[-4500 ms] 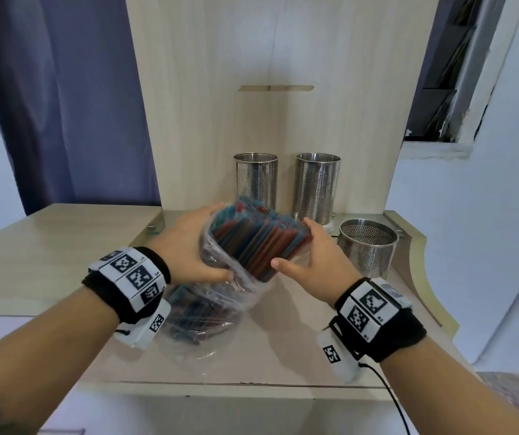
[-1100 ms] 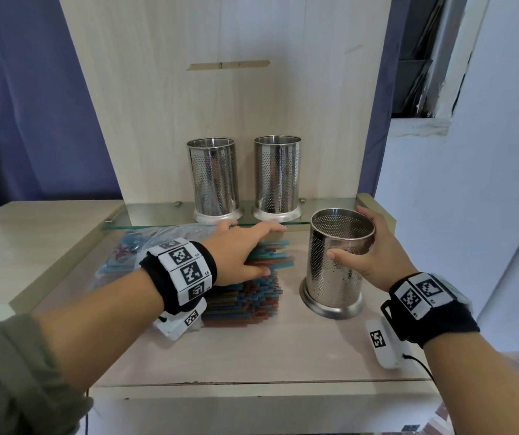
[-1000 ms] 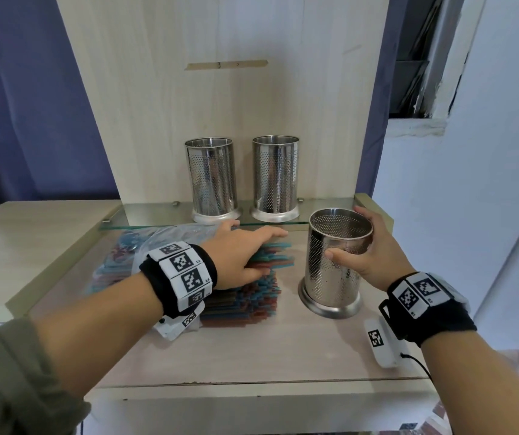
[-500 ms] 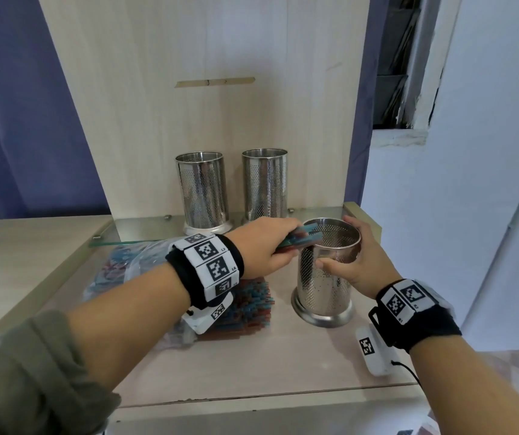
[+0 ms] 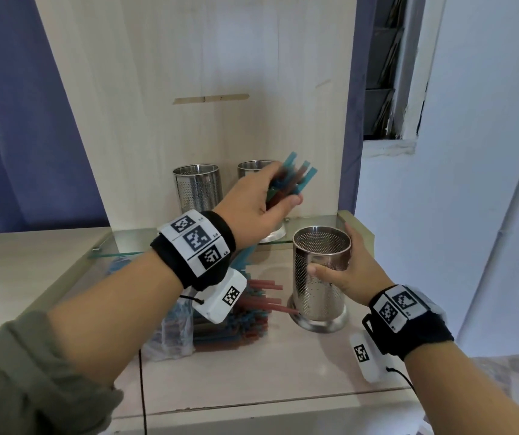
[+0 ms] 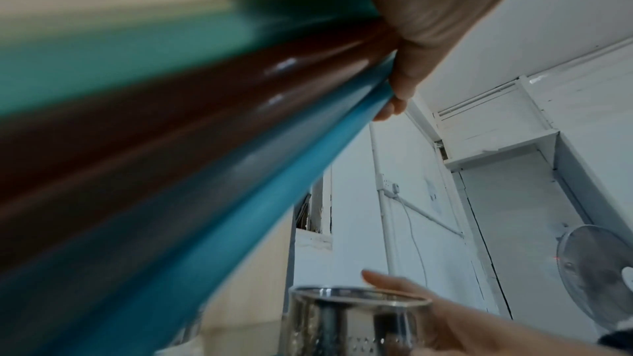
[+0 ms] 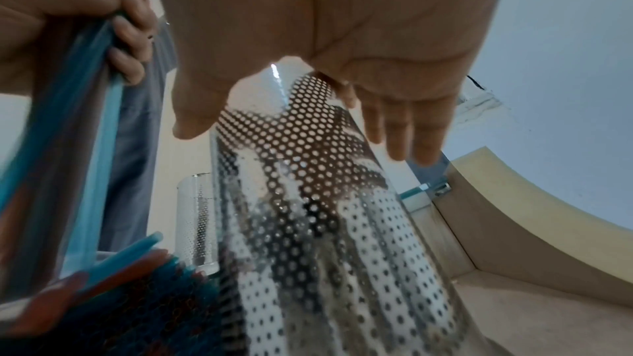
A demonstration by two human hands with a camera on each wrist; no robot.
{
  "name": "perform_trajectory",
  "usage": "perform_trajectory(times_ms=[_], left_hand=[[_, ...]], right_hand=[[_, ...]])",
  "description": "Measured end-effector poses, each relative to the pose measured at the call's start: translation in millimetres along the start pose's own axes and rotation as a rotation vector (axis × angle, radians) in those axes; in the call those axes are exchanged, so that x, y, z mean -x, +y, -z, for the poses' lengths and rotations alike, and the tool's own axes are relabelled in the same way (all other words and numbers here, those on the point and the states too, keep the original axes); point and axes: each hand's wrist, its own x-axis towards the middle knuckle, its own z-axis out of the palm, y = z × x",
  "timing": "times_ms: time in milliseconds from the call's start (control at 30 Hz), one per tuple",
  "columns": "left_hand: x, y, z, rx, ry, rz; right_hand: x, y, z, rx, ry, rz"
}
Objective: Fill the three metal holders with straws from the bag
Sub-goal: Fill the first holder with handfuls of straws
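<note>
My left hand (image 5: 267, 200) is raised above the table and grips a bundle of blue and red straws (image 5: 292, 178), which slants up to the right. In the left wrist view the straws (image 6: 171, 145) fill the frame, blurred. My right hand (image 5: 350, 268) grips a perforated metal holder (image 5: 319, 287) standing upright on the table, thumb in front and fingers behind the rim; its inside looks empty. Two more holders stand on the glass shelf, one on the left (image 5: 198, 189) and one (image 5: 253, 166) partly hidden behind my left hand. The clear bag (image 5: 173, 328) lies with loose straws (image 5: 252, 312) spilling towards the held holder.
A glass shelf (image 5: 120, 246) runs along the foot of the wooden back panel (image 5: 205, 73). The table's front edge (image 5: 252, 406) is near me and its raised right rim (image 7: 496, 213) curves beside the holder. A white wall and window (image 5: 387, 73) lie right.
My left hand has lifted a bundle of straws off the pile, past the holder's rim and up to the left above it. My right hand keeps its hold on the holder.
</note>
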Motion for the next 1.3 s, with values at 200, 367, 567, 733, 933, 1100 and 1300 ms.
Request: perform_trajectory(times_ms=[200, 367, 567, 733, 933, 1100, 1300], left_hand=[[6.7, -12.4, 0.5, -0.027, 0.029, 0.007], [11.0, -13.5, 9.1, 0.016, 0.068, 0.015], [17.2, -15.9, 19.1, 0.038, 0.134, 0.027], [22.4, -16.2, 24.4, 0.071, 0.182, 0.031], [25.9, -10.8, 47.8, 0.210, 0.383, -0.011], [26.5, -0.7, 74.8, 0.303, 0.515, -0.064], [34.7, 6.1, 85.5, 0.331, 0.545, -0.099]], right_hand=[[42.7, -49.5, -14.8, 0.521, 0.313, 0.315], [71.1, -70.9, -38.3, 0.254, -0.062, 0.329], [72.8, -50.1, -77.4, 0.100, -0.325, -0.096], [59.8, -50.4, -100.5, -0.138, -0.322, -0.269], [47.7, -63.2, -123.6, -0.225, -0.362, -0.228], [41.8, -65.5, -130.9, -0.314, -0.490, -0.235], [46.0, -93.1, -82.4, -0.112, -0.311, 0.097]])
